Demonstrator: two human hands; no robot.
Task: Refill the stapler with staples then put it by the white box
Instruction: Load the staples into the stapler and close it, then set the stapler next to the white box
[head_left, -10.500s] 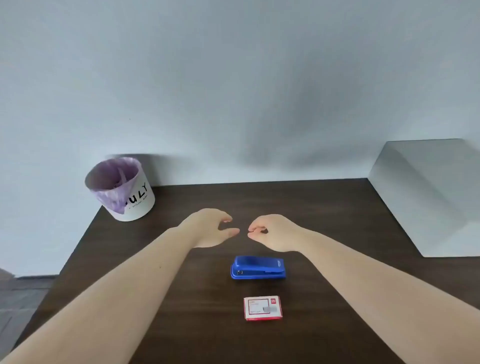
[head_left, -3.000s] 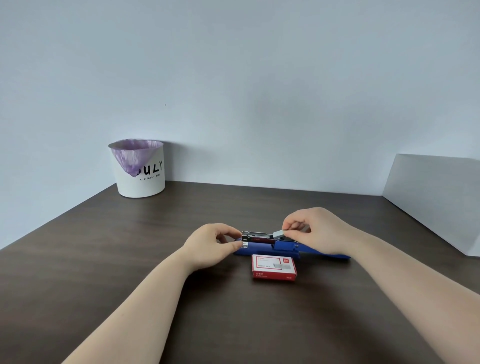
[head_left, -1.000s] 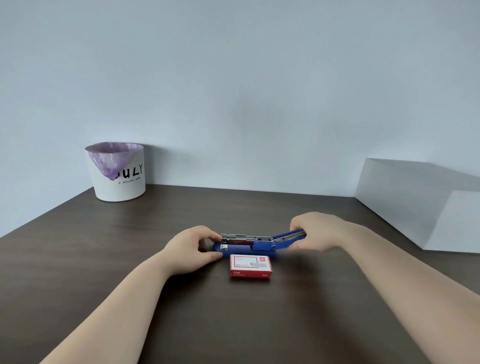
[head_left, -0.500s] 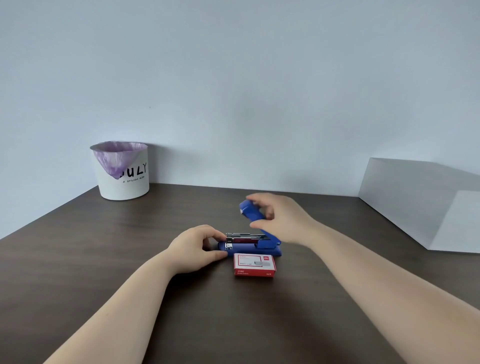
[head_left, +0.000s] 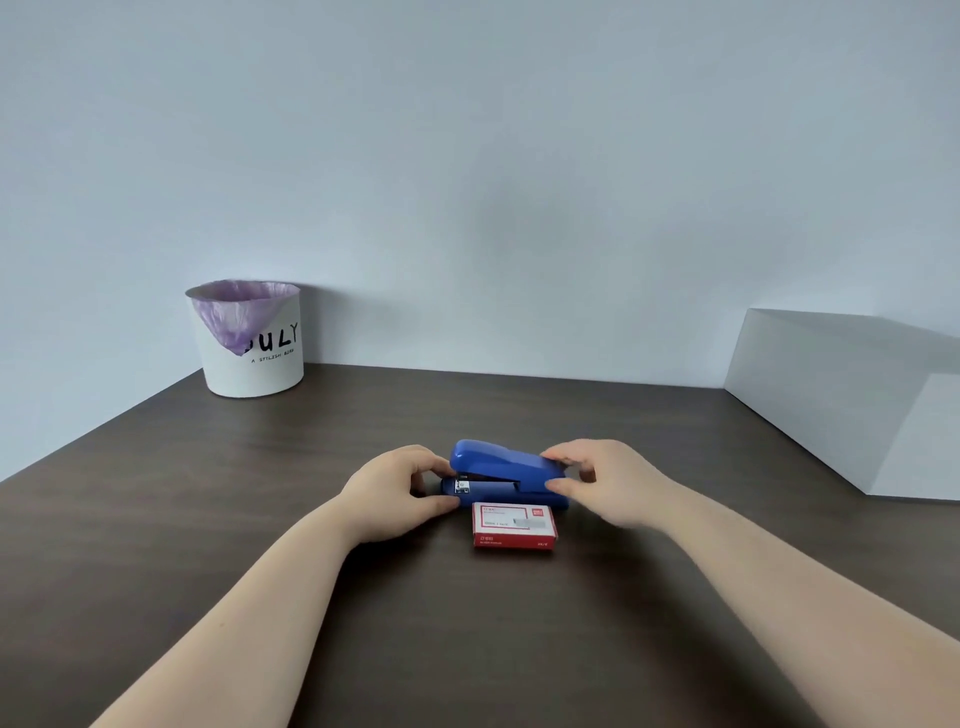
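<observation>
- Left hand (head_left: 395, 493) pinches the front end of the glossy blue plastic stapler (head_left: 506, 474); right hand (head_left: 608, 480) grips its rear, seemingly.
- The stapler sits mid-table (head_left: 208, 519), lid down.
- A red cardboard staple box (head_left: 514, 526) lies just before it.
- The matte white box (head_left: 841, 400) fills the far right corner, well apart.

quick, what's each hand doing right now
Left hand: pinching the front end of the blue plastic stapler, which sits on the table.
Right hand: gripping the stapler's rear end, thumb and fingers on either side.

left grip (head_left: 400, 493) curled, right grip (head_left: 602, 480) pinching
</observation>
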